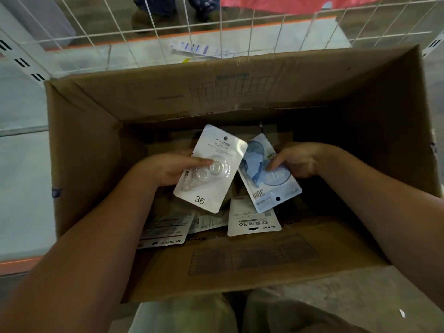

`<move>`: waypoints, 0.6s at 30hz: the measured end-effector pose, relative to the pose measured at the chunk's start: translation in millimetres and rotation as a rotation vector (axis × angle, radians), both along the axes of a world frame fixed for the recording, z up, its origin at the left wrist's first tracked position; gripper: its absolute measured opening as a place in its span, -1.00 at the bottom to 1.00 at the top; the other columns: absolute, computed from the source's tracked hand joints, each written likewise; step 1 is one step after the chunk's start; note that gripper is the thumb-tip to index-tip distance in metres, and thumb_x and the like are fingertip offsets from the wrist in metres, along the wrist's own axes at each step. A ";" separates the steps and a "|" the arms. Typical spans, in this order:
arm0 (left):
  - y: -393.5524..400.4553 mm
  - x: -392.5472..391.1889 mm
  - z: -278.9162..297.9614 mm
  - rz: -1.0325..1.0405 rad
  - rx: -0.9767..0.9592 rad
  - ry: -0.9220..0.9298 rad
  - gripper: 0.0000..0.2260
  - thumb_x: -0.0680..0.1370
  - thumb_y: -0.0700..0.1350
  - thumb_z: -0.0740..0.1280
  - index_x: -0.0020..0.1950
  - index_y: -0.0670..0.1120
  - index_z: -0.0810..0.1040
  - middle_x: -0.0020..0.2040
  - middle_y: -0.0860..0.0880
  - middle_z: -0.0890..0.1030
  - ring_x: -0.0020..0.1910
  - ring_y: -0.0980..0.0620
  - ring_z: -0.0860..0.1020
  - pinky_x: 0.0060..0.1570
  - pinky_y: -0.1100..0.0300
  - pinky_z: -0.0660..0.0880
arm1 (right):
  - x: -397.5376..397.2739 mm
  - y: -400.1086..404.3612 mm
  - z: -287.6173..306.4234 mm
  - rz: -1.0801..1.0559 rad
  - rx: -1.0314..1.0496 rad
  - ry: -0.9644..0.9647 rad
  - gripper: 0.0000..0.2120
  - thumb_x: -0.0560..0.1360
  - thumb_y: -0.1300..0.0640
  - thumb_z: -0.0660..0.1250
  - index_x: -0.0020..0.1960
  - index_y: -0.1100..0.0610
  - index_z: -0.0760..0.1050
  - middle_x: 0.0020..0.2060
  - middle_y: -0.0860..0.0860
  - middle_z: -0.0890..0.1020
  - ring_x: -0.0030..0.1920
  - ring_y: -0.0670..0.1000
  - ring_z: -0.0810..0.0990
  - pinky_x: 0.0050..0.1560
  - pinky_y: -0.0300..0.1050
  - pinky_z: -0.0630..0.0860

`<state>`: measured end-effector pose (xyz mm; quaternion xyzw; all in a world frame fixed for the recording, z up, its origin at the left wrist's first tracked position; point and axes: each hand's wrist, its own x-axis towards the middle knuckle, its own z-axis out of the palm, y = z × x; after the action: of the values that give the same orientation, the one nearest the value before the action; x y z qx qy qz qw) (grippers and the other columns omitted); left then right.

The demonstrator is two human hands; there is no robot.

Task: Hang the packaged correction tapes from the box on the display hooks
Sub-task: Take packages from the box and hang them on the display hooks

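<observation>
An open cardboard box [91, 145] stands in front of me with both my hands inside it. My left hand [168, 170] grips a white correction tape package [211, 169] marked 36, thumb across its clear blister. My right hand [298, 162] pinches a light blue correction tape package [269, 181] marked 30m, held upside down beside the white one. Several more packages lie flat on the box bottom, among them a white one [252, 222] and a striped one [165, 231]. No display hooks show in this view.
A white wire grid panel [192, 27] rises just behind the box, with slotted metal uprights [21, 61] at the left. One packaged item [192, 48] lies on the grey shelf behind the grid. Someone's feet [168, 13] stand beyond it. My knees are below the box.
</observation>
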<state>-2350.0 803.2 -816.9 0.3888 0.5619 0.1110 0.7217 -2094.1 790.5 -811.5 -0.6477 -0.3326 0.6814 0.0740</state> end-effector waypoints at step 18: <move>17.5 5.3 -11.2 -0.175 0.030 0.076 -0.66 0.42 -0.19 0.43 0.19 -0.05 0.55 0.10 -0.05 0.65 0.10 -0.06 0.60 0.09 0.03 0.54 | -29.3 12.9 -9.4 -0.110 -0.095 -0.118 -0.73 0.43 0.12 0.44 0.02 0.21 0.44 -0.14 0.14 0.57 -0.18 0.12 0.54 -0.04 0.06 0.48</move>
<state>-2344.7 820.7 -828.1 0.4510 0.5513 0.0411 0.7007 -2123.4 803.4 -820.9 -0.7066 -0.2679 0.6521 0.0609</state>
